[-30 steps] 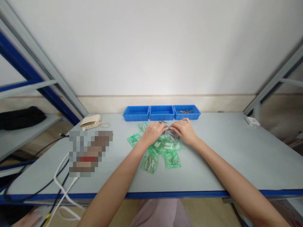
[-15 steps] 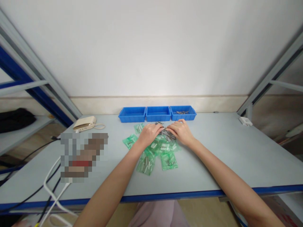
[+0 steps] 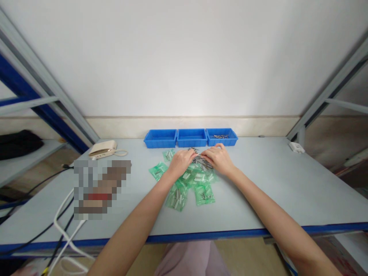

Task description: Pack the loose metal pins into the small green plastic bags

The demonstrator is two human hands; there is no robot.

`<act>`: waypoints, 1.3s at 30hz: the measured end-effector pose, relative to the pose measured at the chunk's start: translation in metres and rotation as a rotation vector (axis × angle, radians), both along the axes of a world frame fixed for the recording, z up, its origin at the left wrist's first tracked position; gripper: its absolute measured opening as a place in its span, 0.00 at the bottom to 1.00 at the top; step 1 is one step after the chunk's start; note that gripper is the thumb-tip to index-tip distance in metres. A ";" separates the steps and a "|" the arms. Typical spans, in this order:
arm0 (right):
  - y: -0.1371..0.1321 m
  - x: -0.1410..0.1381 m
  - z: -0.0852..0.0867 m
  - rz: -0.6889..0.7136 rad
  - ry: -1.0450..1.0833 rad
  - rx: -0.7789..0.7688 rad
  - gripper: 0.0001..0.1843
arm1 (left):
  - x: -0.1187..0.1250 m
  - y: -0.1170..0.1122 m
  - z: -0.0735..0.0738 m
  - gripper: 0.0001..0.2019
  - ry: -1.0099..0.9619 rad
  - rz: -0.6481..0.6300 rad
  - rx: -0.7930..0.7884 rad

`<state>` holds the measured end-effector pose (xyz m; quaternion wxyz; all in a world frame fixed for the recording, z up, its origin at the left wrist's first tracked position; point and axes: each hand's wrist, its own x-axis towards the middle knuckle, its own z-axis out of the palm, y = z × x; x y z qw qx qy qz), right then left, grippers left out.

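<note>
1. Closest to me, the blue front edge of the grey workbench runs beneath both forearms, with white cables trailing past its left end.
2. Beyond that edge, green plastic bags of metal pins lie spread and overlapping on the bench.
3. At the far end of the bags, I have the left hand and right hand close together, fingers curled downward, almost meeting. I cannot tell whether either hand is pinching anything.
4. Loose metal pins lie in a small heap directly between and under the fingertips, touching the top of the bags.
5. Left of the bags, a pixelated patch hides what lies there; a cream plastic box with a cord sits past it.
6. Farthest away, three blue plastic bins stand in a row; the rightmost holds a small batch of pins.
</note>
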<state>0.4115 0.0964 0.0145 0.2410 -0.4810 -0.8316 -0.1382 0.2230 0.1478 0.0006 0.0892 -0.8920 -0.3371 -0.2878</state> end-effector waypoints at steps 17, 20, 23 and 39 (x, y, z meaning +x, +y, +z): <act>0.051 0.050 0.000 -0.564 0.093 0.135 0.18 | -0.014 0.013 0.000 0.22 -0.069 0.178 -0.090; 0.035 0.010 -0.006 -0.374 0.047 0.047 0.13 | -0.013 0.013 -0.001 0.22 -0.053 0.170 -0.081; 0.029 -0.020 -0.008 -0.296 -0.005 0.013 0.12 | -0.014 0.011 0.000 0.21 -0.034 0.157 -0.077; 0.036 -0.021 -0.012 -0.262 -0.051 -0.060 0.09 | -0.015 0.012 -0.002 0.18 -0.019 0.112 -0.063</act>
